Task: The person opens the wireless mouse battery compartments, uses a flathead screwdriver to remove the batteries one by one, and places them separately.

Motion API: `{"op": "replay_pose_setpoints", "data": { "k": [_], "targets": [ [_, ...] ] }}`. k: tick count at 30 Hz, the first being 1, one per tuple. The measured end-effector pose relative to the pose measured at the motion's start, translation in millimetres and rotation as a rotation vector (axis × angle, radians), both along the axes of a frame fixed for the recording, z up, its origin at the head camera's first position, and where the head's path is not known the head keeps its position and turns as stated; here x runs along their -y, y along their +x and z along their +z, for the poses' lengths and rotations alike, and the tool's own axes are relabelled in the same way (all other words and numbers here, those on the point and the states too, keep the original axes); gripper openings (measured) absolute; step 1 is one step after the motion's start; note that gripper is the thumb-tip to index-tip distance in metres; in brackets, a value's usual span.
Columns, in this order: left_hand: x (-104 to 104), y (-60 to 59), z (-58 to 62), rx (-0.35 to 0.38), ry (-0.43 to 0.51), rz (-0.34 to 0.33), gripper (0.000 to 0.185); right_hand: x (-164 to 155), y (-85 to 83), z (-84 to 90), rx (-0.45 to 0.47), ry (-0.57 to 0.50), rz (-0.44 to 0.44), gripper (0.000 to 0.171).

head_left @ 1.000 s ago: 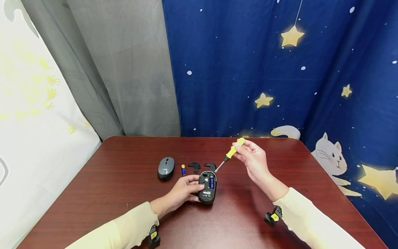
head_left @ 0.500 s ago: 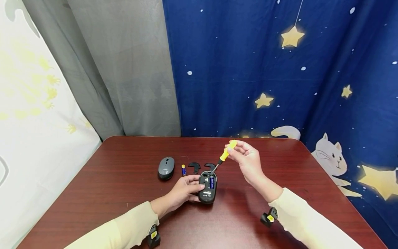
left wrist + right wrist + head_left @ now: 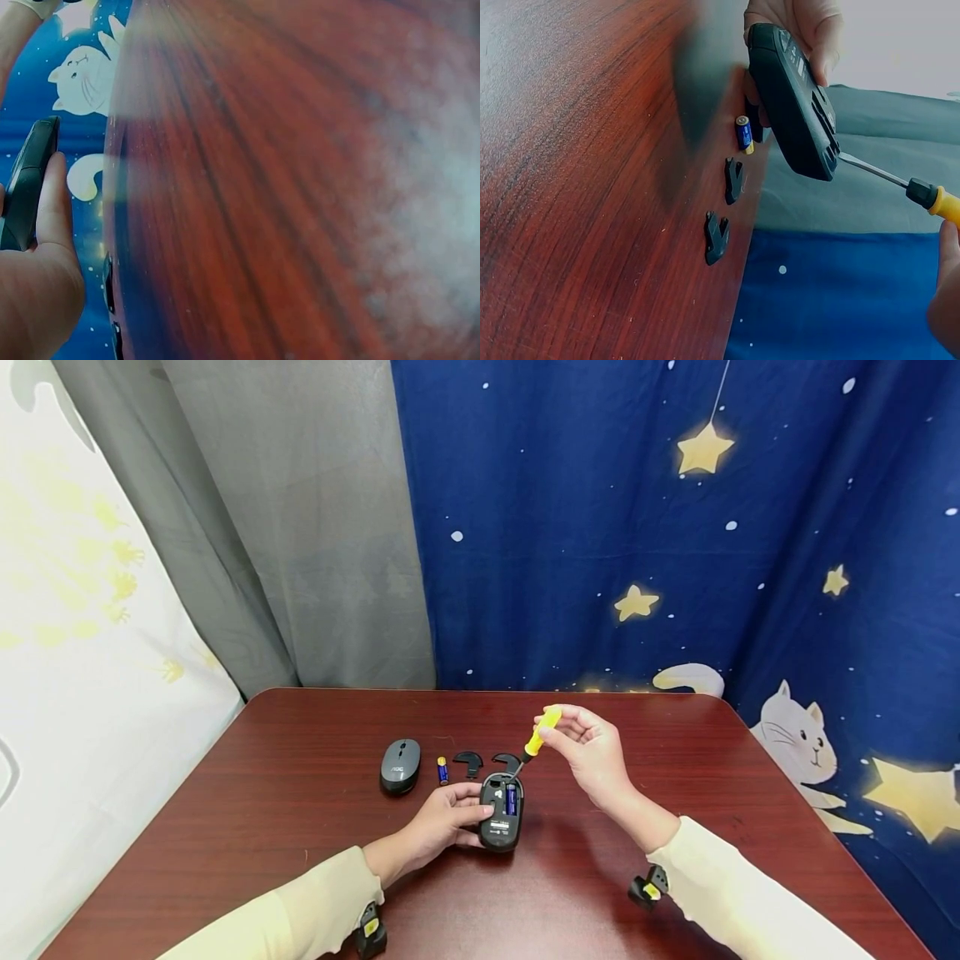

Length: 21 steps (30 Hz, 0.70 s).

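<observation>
My left hand (image 3: pixel 442 817) grips a black computer mouse (image 3: pixel 500 827), underside up, by its left side, with the thumb on the base. A blue battery (image 3: pixel 512 799) sits in its uncovered battery bay. In the right wrist view the mouse (image 3: pixel 791 112) is raised off the table. My right hand (image 3: pixel 592 752) pinches the yellow handle of a screwdriver (image 3: pixel 543 731), tilted down to the left. The tip of the screwdriver (image 3: pixel 874 170) meets the far end of the mouse, by the bay. The left wrist view catches only part of the left hand (image 3: pixel 45 277) and the mouse's side.
A second, grey mouse (image 3: pixel 401 765) stands on the brown table (image 3: pixel 300 810) to the left. Beside it lie a loose blue-and-yellow battery (image 3: pixel 442 770) and two curved black covers, a left cover (image 3: pixel 469 762) and a right cover (image 3: pixel 507 762). Curtains hang behind.
My right hand has moved left and slightly down with the screwdriver, whose tip has shifted inward from the mouse's far right corner. The left hand and mouse have stayed in place.
</observation>
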<state>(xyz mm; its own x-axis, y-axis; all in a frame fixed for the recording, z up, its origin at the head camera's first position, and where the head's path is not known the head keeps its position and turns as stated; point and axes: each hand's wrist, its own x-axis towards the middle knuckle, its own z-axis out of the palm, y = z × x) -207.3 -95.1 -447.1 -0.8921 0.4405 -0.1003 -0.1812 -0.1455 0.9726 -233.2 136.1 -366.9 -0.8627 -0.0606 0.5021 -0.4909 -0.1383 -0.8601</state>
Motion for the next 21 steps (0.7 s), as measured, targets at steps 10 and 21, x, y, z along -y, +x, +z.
{"op": "replay_pose_setpoints", "data": {
  "k": [10,21],
  "targets": [
    [1.1,1.4,-0.4,0.003,0.005,0.006,0.048,3.5,3.7,-1.7,-0.065,0.056,0.017,0.027],
    [2.5,-0.3,-1.1,0.003,0.017,-0.004,0.048,7.7,15.3,5.7,-0.090,0.104,0.056,0.025]
  ]
}}
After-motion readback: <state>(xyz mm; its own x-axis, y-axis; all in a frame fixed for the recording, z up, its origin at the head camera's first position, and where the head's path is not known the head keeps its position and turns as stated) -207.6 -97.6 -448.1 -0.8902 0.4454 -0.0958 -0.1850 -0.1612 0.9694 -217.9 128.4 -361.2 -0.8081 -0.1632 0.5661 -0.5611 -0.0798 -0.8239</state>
